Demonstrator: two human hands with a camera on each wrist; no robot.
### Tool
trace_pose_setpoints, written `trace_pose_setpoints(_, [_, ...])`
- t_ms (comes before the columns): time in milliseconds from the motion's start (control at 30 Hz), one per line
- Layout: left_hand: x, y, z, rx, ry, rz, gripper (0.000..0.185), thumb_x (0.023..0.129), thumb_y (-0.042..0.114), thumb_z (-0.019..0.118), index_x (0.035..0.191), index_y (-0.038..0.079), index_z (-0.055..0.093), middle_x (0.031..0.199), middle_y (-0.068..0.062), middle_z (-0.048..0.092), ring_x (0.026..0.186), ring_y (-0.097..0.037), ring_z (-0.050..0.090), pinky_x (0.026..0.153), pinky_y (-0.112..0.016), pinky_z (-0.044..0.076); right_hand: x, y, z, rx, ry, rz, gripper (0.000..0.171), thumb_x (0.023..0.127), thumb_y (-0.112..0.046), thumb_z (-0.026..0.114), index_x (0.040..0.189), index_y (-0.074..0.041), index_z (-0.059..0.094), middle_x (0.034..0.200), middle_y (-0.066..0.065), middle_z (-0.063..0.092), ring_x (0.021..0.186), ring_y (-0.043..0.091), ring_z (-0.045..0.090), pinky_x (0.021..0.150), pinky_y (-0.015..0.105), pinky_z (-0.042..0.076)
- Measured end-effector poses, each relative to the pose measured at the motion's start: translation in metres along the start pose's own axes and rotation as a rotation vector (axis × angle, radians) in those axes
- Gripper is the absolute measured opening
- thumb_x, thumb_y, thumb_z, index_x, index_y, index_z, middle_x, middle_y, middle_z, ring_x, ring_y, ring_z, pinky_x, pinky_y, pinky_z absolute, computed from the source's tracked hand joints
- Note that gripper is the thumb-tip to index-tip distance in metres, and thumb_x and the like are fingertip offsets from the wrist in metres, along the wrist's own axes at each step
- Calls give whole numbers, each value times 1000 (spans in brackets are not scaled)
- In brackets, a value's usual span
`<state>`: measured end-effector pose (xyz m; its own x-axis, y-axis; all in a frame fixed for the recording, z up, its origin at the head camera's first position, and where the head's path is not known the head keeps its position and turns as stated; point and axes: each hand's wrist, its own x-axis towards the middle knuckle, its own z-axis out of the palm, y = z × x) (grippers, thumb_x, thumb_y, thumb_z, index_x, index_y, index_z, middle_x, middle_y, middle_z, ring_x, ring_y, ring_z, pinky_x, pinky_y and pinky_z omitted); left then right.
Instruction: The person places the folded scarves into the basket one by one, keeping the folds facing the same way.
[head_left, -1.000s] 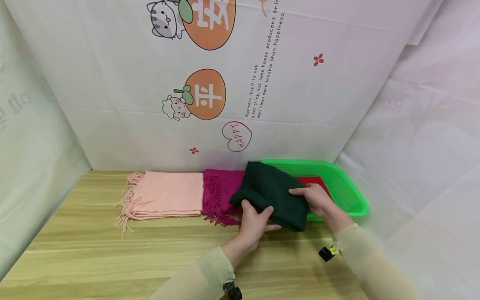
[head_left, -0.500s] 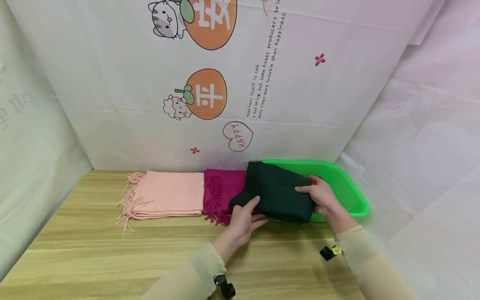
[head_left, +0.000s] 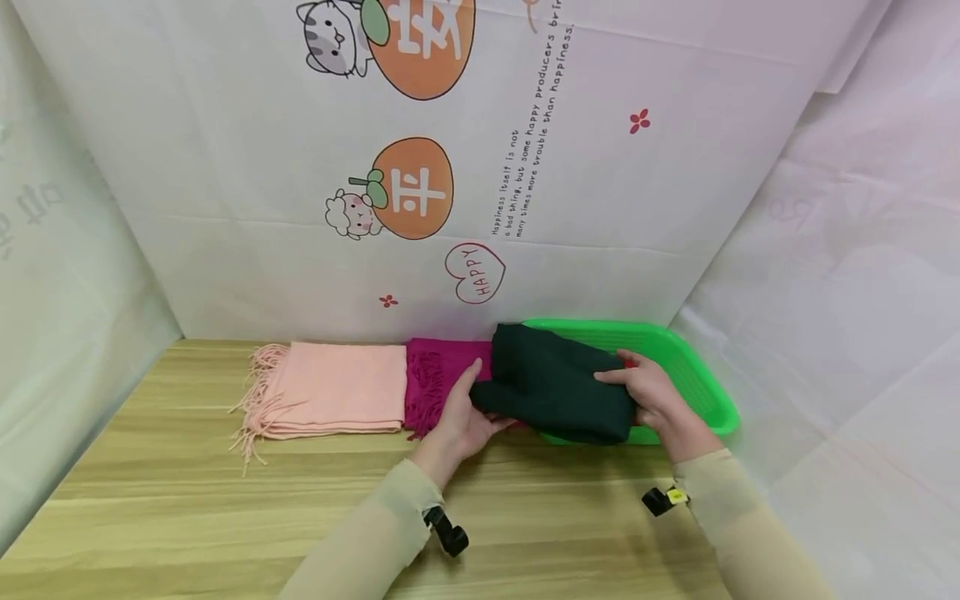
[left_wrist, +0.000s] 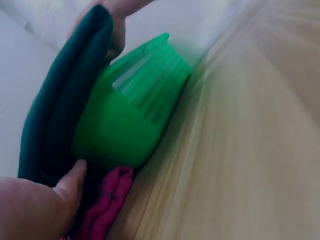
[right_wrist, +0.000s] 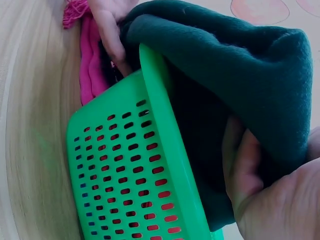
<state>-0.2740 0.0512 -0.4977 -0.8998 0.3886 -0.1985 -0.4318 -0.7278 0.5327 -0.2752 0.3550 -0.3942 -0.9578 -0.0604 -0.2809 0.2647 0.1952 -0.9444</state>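
Both hands hold a folded dark green cloth point(head_left: 558, 387) at a slant, its right part over the green plastic basket point(head_left: 697, 383). My left hand point(head_left: 459, 423) grips its left edge, thumb on top and fingers underneath. At the right end my right hand point(head_left: 652, 392) holds it, with fingers tucked beneath the fold in the right wrist view. A folded magenta fringed scarf point(head_left: 459, 354) lies left of the basket, partly covered by the green cloth and my left hand. Something red point(head_left: 628, 363) shows inside the basket, mostly hidden; red also shows through the slots.
A folded pale pink scarf point(head_left: 345, 387) with fringe lies at the left, beside the magenta one. The wooden table point(head_left: 225, 525) meets a printed white sheet point(head_left: 285, 275) at the back. Another white sheet point(head_left: 862, 350) rises close behind the basket on the right.
The dark green cloth has moved slightly right over the basket, its near right corner rising, and covers more of the red cloth. My left hand has shifted left to the cloth's left edge.
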Motion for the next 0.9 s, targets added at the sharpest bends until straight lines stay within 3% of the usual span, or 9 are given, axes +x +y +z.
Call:
trace_pose_setpoints(133, [11, 4, -2, -66, 23, 4, 87, 111, 57, 61, 170, 1, 30, 170, -20, 41, 155, -35, 42, 130, -58, 32, 2, 3, -4, 44, -24, 2, 97, 112, -16, 69, 180, -16, 0, 186, 16, -2, 107, 13, 72, 89, 37, 65])
trace_pose_setpoints(233, [18, 5, -1, -105, 56, 28, 55, 109, 54, 67, 125, 1, 68, 126, -9, 73, 121, -23, 68, 114, -45, 50, 4, 6, -6, 71, -41, 3, 95, 112, -14, 68, 180, -14, 2, 186, 15, -3, 107, 13, 72, 89, 37, 65])
trace_pose_setpoints(300, [22, 7, 0, -111, 71, 33, 46, 108, 51, 70, 93, 8, 67, 91, -1, 73, 97, -18, 70, 98, -37, 55, 5, 8, -9, 80, -50, 1, 94, 112, -14, 68, 180, -13, 3, 186, 17, 0, 106, 13, 73, 90, 37, 65])
trace_pose_setpoints(367, [25, 8, 1, -95, 71, 28, 48, 109, 47, 69, 77, 13, 59, 72, 3, 67, 82, -16, 68, 85, -32, 56, 7, 10, -12, 80, -51, -1, 92, 113, -14, 67, 180, -13, 5, 185, 21, 4, 105, 13, 74, 90, 36, 65])
trace_pose_setpoints(500, [29, 11, 0, -22, 49, -11, 38, 112, 41, 65, 91, 9, 69, 83, 0, 74, 90, -17, 69, 85, -30, 58, 10, 12, -18, 45, -41, -1, 86, 113, -13, 66, 180, -11, 11, 183, 25, 10, 106, 15, 75, 91, 37, 65])
trace_pose_setpoints(633, [32, 14, -2, 65, 4, -36, 27, 113, 35, 66, 115, 10, 75, 107, 0, 78, 97, -15, 72, 86, -28, 60, 14, 14, -22, -22, -32, -24, 83, 113, -14, 65, 180, -11, 15, 185, 20, 3, 111, 17, 72, 91, 37, 65])
trace_pose_setpoints(767, [33, 18, 0, 196, -47, -59, 42, 112, 30, 68, 148, 8, 65, 142, -5, 71, 112, -16, 71, 96, -30, 61, 17, 14, -26, -68, -25, -54, 84, 113, -15, 66, 180, -13, 16, 186, 16, 0, 111, 16, 71, 89, 36, 65])
trace_pose_setpoints(900, [30, 26, 8, 412, -37, -49, 57, 112, 21, 69, 162, 2, 52, 158, -15, 59, 126, -26, 69, 106, -40, 59, 19, 14, -31, -117, -29, -80, 83, 112, -16, 68, 180, -15, 20, 186, 19, 5, 105, 17, 75, 80, 34, 65])
